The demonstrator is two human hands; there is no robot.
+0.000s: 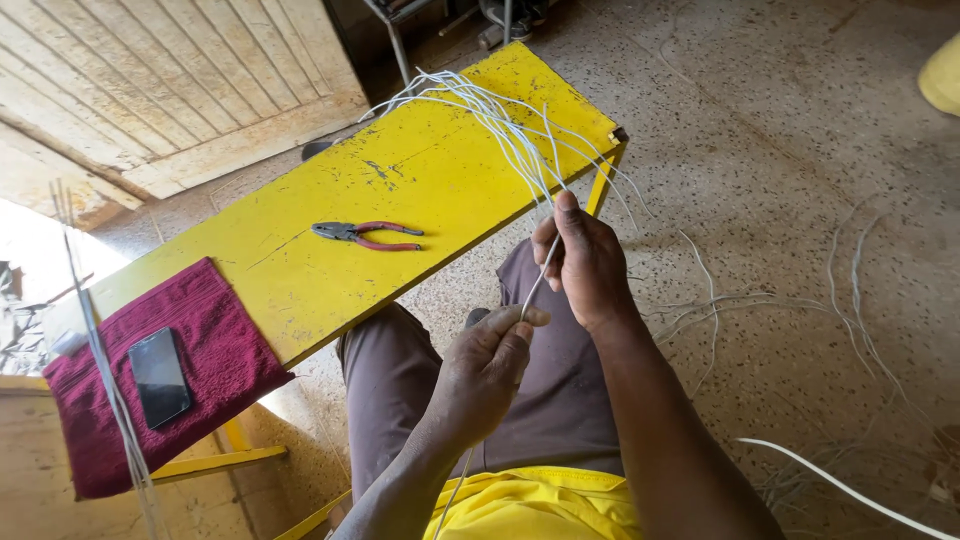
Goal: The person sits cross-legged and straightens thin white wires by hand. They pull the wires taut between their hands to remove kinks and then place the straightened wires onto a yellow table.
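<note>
Left hand (490,355) pinches white wire (540,275) | right hand (585,260) grips it higher

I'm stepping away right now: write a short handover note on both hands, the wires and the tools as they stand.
Left hand: closed on a thin white wire, low over the lap.
Right hand: pinching the same wire higher up, where the bundle of white wires comes down off the yellow bench.
Red-handled pliers: lying untouched mid-bench.
Phone: on the dark red towel at the bench's near end.
Loose wire lengths lie on the floor to the right.
Done: one wire singled out from the bundle. Left: the rest of the bundle still lies across the bench.
</note>
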